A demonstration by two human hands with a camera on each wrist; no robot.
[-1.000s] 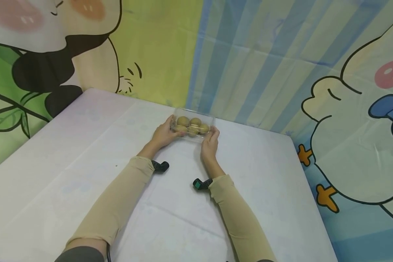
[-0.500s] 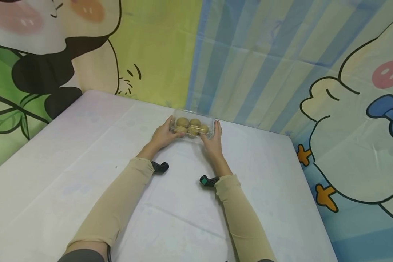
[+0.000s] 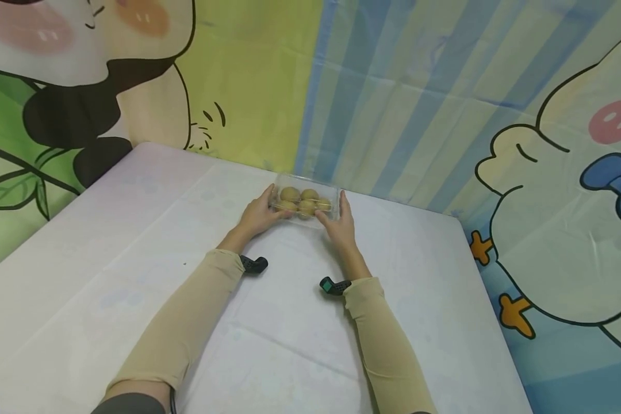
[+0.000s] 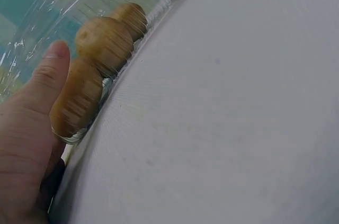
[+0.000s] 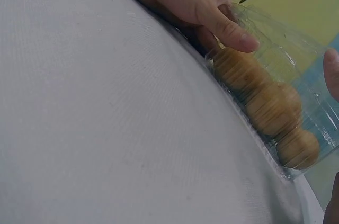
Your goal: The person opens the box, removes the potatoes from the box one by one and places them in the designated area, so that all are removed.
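A clear plastic box [image 3: 306, 178] with several round, yellow-brown potatoes [image 3: 307, 207] inside stands near the far edge of the table. The left hand [image 3: 259, 214] grips its left end, thumb across the near side. At the opposite end, the right hand [image 3: 340, 225] holds the corner with the thumb in front and the fingers along the right side. The left wrist view shows the left thumb [image 4: 48, 73] against the ribbed clear wall beside the potatoes [image 4: 104, 44]. Only parts of the right thumb [image 5: 332, 70] and fingers show in the right wrist view.
A white cloth [image 3: 284, 322] covers the table. Behind it hangs a cartoon-printed curtain [image 3: 393, 103], close to the box. Black wrist devices [image 3: 255, 264] sit on both wrists, below beige sleeves [image 3: 186, 316].
The right hand has shifted slightly rightward and changed its hold, its fingers now extended up the box's right side. The left hand and the box stay almost where they were.
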